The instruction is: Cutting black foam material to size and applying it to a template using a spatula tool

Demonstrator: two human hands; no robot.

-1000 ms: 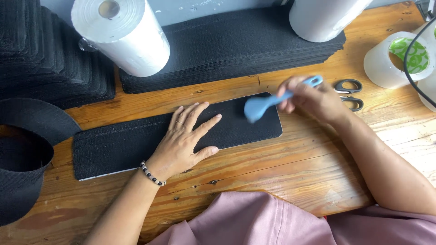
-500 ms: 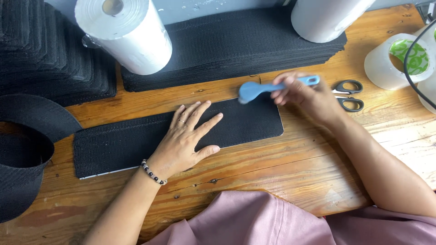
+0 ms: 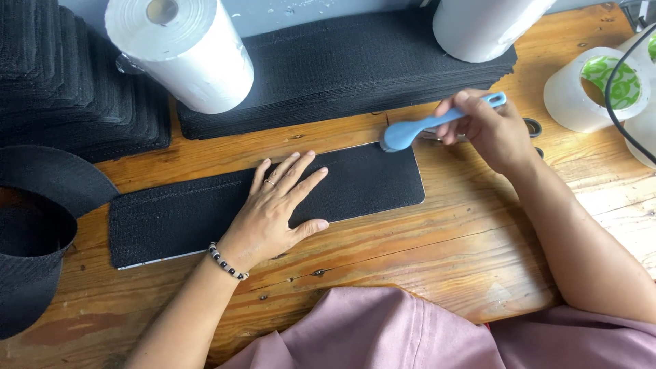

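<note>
A long black fabric strip (image 3: 171,215) lies flat on the wooden table (image 3: 444,246). My left hand (image 3: 277,208) presses on its middle, fingers spread. My right hand (image 3: 488,126) grips a blue brush (image 3: 427,126) by the handle. The brush head rests at the strip's far right corner.
Stacks of black fabric strips (image 3: 342,61) fill the back and left (image 3: 61,82). Two white rolls (image 3: 184,48) (image 3: 482,20) stand on them. A tape roll (image 3: 591,89) sits at the right, scissors (image 3: 533,130) lie partly hidden behind my right hand, and a curved black band (image 3: 41,225) is at the left edge.
The brush has moved up and slightly left, from over the strip's right part to its far right corner. My left hand stays pressed on the strip.
</note>
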